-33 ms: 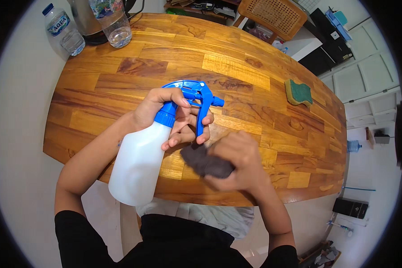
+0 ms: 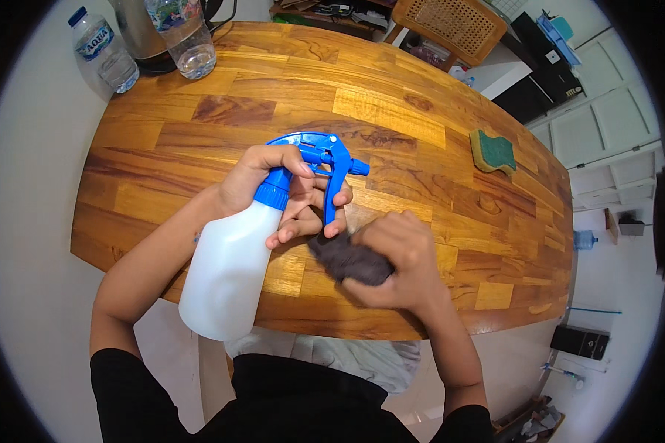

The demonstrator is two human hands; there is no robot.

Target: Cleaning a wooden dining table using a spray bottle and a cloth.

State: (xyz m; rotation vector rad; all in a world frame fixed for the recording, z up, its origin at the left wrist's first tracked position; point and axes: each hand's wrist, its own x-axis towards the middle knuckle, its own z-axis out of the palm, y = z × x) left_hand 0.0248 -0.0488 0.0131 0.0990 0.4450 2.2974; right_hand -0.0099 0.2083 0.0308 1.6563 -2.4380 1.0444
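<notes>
Far left, off the desk (image 2: 199, 133) top, stands a clear plastic water bottle (image 2: 100, 48). A clear glass jar (image 2: 181, 37) stands just right of it, on the desk's far left corner.

The left hand (image 2: 262, 181) holds the spray bottle (image 2: 225, 269). Its body is smooth, white, translucent plastic, cylindrical with a rounded shoulder. It is tilted, base toward the person and overhanging the near desk edge. The left fingers (image 2: 297, 230) are wrapped closed round the blue collar and neck, thumb on top, with the fingertips curled at the long blue trigger (image 2: 331, 199). The blue nozzle points right and away, over the desk centre.

Just right of the trigger, the right hand (image 2: 399, 255) is closed on a dark grey cloth (image 2: 351, 262). The cloth is soft, bunched into a wad and pressed against the desk near the near edge. The right fingers are folded over the wad, which shows only at its left side. Cloth and trigger fingertips are touching or nearly so; which cannot be told.

Judged step in hand: sprayer gripped in firing position, cloth held down on the surface. No spray or wet patch is visible.

The desk is glossy varnished wood, built of jointed blocks in amber and brown, with a curved outline. Far right on it lies a green-and-yellow sponge (image 2: 493, 151) with a wavy edge, well apart from both hands. Beyond the far edge sits a woven basket (image 2: 451, 22).
</notes>
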